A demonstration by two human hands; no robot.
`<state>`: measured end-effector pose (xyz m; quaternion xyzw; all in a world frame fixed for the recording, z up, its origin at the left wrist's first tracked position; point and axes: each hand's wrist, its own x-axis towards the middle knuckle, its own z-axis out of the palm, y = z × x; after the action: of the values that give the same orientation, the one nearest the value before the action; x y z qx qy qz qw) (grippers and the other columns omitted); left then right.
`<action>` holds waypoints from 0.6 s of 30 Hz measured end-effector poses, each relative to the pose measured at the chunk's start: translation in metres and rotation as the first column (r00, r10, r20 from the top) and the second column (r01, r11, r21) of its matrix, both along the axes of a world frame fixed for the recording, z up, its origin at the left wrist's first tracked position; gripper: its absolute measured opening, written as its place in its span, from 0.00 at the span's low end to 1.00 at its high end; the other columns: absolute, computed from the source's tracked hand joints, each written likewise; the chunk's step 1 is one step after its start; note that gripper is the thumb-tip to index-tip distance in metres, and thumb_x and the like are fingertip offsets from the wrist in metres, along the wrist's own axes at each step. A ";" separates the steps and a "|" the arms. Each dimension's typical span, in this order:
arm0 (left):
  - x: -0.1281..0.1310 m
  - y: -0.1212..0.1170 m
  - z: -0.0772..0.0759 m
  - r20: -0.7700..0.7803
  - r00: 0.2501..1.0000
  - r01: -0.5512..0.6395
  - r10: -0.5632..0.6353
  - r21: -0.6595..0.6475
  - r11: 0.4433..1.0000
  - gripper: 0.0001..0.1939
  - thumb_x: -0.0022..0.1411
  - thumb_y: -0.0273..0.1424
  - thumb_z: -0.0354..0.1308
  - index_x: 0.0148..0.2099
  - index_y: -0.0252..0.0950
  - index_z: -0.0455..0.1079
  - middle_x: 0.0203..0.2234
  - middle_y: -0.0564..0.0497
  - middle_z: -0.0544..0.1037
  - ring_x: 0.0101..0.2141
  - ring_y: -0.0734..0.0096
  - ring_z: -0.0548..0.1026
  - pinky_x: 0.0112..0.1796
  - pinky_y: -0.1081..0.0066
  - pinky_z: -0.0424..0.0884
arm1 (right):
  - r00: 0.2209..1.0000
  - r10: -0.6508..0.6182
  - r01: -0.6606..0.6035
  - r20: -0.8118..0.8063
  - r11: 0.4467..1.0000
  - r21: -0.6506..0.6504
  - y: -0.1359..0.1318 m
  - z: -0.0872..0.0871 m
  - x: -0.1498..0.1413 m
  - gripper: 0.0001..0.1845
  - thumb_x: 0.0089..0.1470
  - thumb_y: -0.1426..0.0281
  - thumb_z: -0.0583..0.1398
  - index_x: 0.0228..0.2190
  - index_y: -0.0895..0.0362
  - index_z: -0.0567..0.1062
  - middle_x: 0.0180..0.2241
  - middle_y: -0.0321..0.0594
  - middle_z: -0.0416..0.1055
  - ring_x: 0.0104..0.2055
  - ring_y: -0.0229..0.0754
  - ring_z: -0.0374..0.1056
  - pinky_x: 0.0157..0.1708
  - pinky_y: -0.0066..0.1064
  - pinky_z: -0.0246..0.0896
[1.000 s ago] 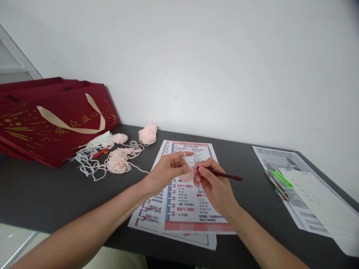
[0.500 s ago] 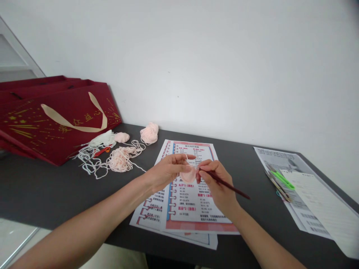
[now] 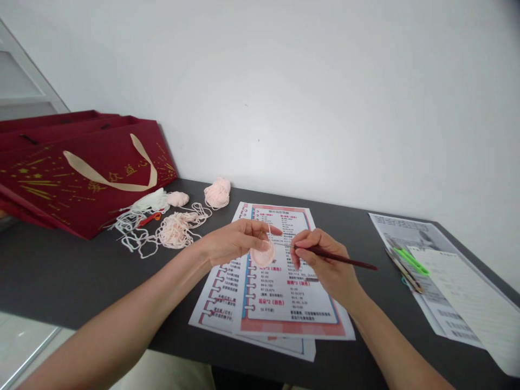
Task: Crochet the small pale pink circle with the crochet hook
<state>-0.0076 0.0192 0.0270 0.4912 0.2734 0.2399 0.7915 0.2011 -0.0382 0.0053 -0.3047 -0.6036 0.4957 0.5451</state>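
My left hand (image 3: 239, 238) pinches a small round piece of pale pink crochet (image 3: 262, 254) between thumb and fingers. A strand of pink yarn runs up from the piece to my left index finger. My right hand (image 3: 320, 254) is closed around the dark red handle of a crochet hook (image 3: 349, 260). Its thin metal shaft points left and reaches the edge of the crochet piece; whether the tip sits in a stitch is too small to tell. Both hands are above printed pattern sheets (image 3: 292, 327).
Left of the sheets lie a loose tangle of pink yarn (image 3: 174, 230), a pink yarn ball (image 3: 218, 193) and white yarn (image 3: 150, 201). Red gift bags (image 3: 81, 179) stand behind them. At the right, a green-handled tool (image 3: 412, 261) rests on papers (image 3: 467, 287) near the table's edge.
My left hand has shifted slightly left with the crochet piece. My right hand has drawn the hook rightward, so its metal shaft now shows between the hands.
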 end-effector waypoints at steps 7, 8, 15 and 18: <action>-0.007 0.004 -0.001 0.011 0.990 0.139 -0.139 -0.028 0.990 0.18 0.50 0.23 0.64 0.46 0.32 0.74 0.26 0.53 0.76 0.25 0.78 0.72 0.28 0.75 0.64 | 0.996 0.033 -0.031 0.083 0.999 -0.024 -0.004 0.007 0.007 0.02 0.52 0.73 0.63 0.29 0.55 0.74 0.33 0.37 0.70 0.25 0.34 0.67 0.23 0.30 0.64; -0.008 0.005 -0.001 0.007 0.989 0.149 -0.149 -0.035 0.988 0.18 0.50 0.23 0.64 0.46 0.32 0.74 0.26 0.52 0.76 0.25 0.78 0.72 0.29 0.75 0.65 | 0.996 0.042 -0.039 0.078 0.999 -0.030 -0.004 0.007 0.007 0.02 0.51 0.73 0.63 0.29 0.55 0.74 0.33 0.37 0.70 0.24 0.34 0.67 0.23 0.30 0.64; -0.005 0.002 0.000 -0.058 0.991 0.120 -0.118 0.031 0.992 0.16 0.49 0.24 0.64 0.43 0.33 0.75 0.24 0.54 0.75 0.24 0.78 0.70 0.28 0.75 0.63 | 0.982 0.117 -0.143 -0.151 0.974 -0.178 0.003 0.006 0.007 0.03 0.49 0.74 0.64 0.27 0.56 0.74 0.29 0.36 0.72 0.23 0.34 0.67 0.20 0.27 0.60; 0.002 -0.005 0.001 -0.089 0.996 -0.001 0.021 0.221 0.975 0.16 0.51 0.25 0.63 0.44 0.33 0.74 0.23 0.56 0.71 0.25 0.78 0.68 0.29 0.74 0.61 | 0.960 0.093 -0.168 -0.264 0.945 -0.280 0.005 0.003 0.003 0.03 0.50 0.74 0.63 0.26 0.57 0.74 0.26 0.35 0.73 0.21 0.33 0.66 0.18 0.24 0.58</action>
<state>-0.0054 0.0145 0.0280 0.5848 0.2834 0.2508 0.7175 0.2043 -0.0332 0.0087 -0.2785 -0.4677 0.6507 0.5294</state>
